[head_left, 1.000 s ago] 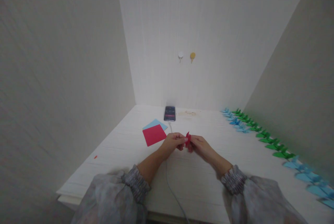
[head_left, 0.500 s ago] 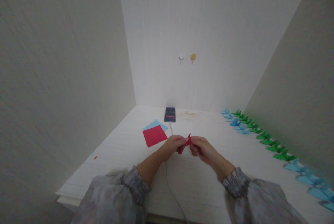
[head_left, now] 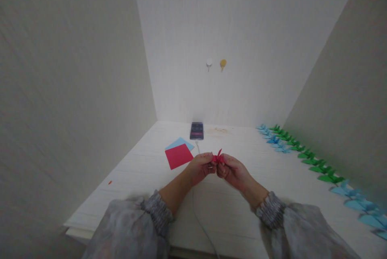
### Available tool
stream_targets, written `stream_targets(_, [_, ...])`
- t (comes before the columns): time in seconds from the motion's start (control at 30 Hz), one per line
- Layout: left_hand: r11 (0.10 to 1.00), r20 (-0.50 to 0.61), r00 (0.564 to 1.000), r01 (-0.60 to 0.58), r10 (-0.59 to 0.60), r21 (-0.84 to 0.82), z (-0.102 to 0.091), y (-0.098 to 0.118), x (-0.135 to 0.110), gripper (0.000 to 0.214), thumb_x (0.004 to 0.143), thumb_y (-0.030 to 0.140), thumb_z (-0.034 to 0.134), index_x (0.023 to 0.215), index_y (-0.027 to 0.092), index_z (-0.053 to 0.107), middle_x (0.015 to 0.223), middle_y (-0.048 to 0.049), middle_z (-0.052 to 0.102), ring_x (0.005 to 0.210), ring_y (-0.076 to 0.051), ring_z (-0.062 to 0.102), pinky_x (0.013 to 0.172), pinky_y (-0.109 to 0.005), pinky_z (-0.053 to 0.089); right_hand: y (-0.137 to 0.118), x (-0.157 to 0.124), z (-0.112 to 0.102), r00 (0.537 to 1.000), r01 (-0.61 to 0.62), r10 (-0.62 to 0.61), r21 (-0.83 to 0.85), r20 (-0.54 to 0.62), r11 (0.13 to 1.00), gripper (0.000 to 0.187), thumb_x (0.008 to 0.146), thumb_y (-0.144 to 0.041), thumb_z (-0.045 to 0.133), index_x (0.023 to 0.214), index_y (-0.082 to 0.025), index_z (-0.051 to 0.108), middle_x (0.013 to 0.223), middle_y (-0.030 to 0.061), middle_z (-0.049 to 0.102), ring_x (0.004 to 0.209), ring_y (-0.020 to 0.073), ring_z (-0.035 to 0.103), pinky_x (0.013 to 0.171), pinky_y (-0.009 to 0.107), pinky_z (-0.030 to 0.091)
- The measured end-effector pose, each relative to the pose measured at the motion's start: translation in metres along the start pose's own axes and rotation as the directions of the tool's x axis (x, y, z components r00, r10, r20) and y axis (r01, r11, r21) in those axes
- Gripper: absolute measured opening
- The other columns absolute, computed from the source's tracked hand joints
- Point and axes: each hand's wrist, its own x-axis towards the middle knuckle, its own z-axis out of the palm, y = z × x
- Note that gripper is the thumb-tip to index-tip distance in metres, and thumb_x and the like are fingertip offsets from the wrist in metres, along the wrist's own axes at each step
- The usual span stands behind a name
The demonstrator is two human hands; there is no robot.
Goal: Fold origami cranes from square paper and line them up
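A small red origami crane (head_left: pixel 218 158) is held above the white table, with one thin point sticking up from it. My left hand (head_left: pixel 202 167) pinches its left side between thumb and fingers. On its right side, my right hand (head_left: pixel 231 169) is closed in a pinch as well. The fingertips cover part of the folded paper. Left of my left hand, a red paper sheet (head_left: pixel 179 156) lies partly over a light blue sheet (head_left: pixel 180 142).
Rows of green paper cranes (head_left: pixel 306 154) and light blue paper cranes (head_left: pixel 359 204) line the table's right side. A phone (head_left: pixel 196 131) leans at the back, its white cable (head_left: pixel 198 218) running to the front edge. Wall hooks (head_left: pixel 223 63) hang above; an orange scrap (head_left: pixel 110 182) lies left.
Both hands have risen slightly with the red crane and turned it a little. Its upright point now shows longer, and more of the paper is visible between the fingers.
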Motion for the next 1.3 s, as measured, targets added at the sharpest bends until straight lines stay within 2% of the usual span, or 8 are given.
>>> stream_targets(0.2, [0.998, 0.024, 1.000, 0.005, -0.003, -0.065, -0.0002, -0.0009, 0.0018, 0.020, 0.066, 0.026, 0.061, 0.061, 0.010, 0.051, 0.055, 0.0001, 0.051, 0.048, -0.005, 0.049, 0.048, -0.017, 0.037, 0.0023, -0.0007, -0.0033, 0.995, 0.075, -0.076, 0.015, 0.067, 0.997, 0.022, 0.069, -0.033, 0.058, 0.057, -0.016, 0.049, 0.042, -0.0042, 0.044, 0.037, 0.0068, 0.037, 0.040, 0.021, 0.026])
stream_targets(0.4, [0.995, 0.026, 0.999, -0.025, 0.027, -0.093, 0.0035, 0.0014, 0.0005, 0.018, 0.067, 0.023, 0.061, 0.061, 0.010, 0.049, 0.059, -0.0011, 0.053, 0.050, -0.005, 0.051, 0.050, -0.017, 0.039, 0.0017, -0.0020, -0.0031, 0.994, 0.103, -0.100, -0.078, 0.042, 0.992, 0.022, 0.068, -0.036, 0.058, 0.062, -0.017, 0.050, 0.044, -0.0052, 0.042, 0.039, 0.0067, 0.035, 0.042, 0.021, 0.026])
stream_targets(0.57, [0.995, 0.017, 0.999, -0.029, 0.030, -0.092, 0.0023, 0.0009, 0.0008, 0.019, 0.067, 0.024, 0.060, 0.061, 0.011, 0.048, 0.058, -0.0002, 0.053, 0.048, -0.005, 0.050, 0.049, -0.016, 0.038, 0.0006, -0.0013, -0.0027, 0.994, 0.099, -0.096, -0.047, 0.057, 0.994, 0.020, 0.067, -0.036, 0.059, 0.065, -0.017, 0.052, 0.045, -0.0053, 0.042, 0.040, 0.0066, 0.035, 0.043, 0.021, 0.026])
stream_targets(0.77, [1.000, 0.005, 1.000, -0.009, 0.009, -0.028, -0.0019, 0.0013, 0.0017, 0.021, 0.065, 0.027, 0.062, 0.061, 0.012, 0.047, 0.054, 0.0009, 0.052, 0.045, -0.005, 0.048, 0.045, -0.017, 0.037, -0.0030, -0.0012, -0.0023, 0.994, 0.101, -0.098, -0.073, 0.043, 0.992, 0.024, 0.069, -0.036, 0.057, 0.057, -0.017, 0.048, 0.042, -0.0059, 0.039, 0.038, 0.0062, 0.030, 0.042, 0.022, 0.024])
stream_targets(0.93, [0.998, 0.007, 1.000, -0.019, 0.019, -0.061, -0.0006, 0.0010, 0.0017, 0.022, 0.063, 0.025, 0.064, 0.060, 0.012, 0.046, 0.056, 0.0006, 0.053, 0.046, -0.004, 0.048, 0.046, -0.016, 0.038, -0.0017, -0.0007, -0.0017, 0.986, 0.149, -0.146, -0.038, 0.075, 0.988, 0.023, 0.067, -0.035, 0.060, 0.058, -0.018, 0.047, 0.034, -0.0083, 0.035, 0.032, 0.0054, 0.023, 0.038, 0.021, 0.018])
stream_targets(1.13, [0.997, -0.039, 0.999, -0.018, 0.015, -0.079, 0.0007, 0.0040, -0.0008, 0.022, 0.063, 0.025, 0.064, 0.060, 0.012, 0.047, 0.055, 0.0017, 0.050, 0.047, -0.003, 0.047, 0.047, -0.015, 0.038, -0.0041, -0.0027, -0.0013, 0.993, 0.111, -0.109, -0.046, 0.044, 0.993, 0.031, 0.070, -0.036, 0.057, 0.049, -0.018, 0.041, 0.033, -0.0075, 0.034, 0.032, 0.0058, 0.023, 0.037, 0.022, 0.017])
stream_targets(1.3, [0.999, -0.042, 0.999, -0.020, 0.018, -0.046, 0.0015, 0.0049, -0.0011, 0.023, 0.062, 0.025, 0.064, 0.059, 0.012, 0.046, 0.056, 0.0009, 0.051, 0.045, -0.003, 0.045, 0.046, -0.015, 0.037, -0.0058, -0.0023, -0.0023, 0.988, 0.129, -0.123, -0.063, 0.096, 0.990, 0.043, 0.074, -0.038, 0.051, 0.039, -0.018, 0.035, 0.030, -0.0078, 0.024, 0.030, 0.0054, 0.020, 0.036, 0.022, 0.015])
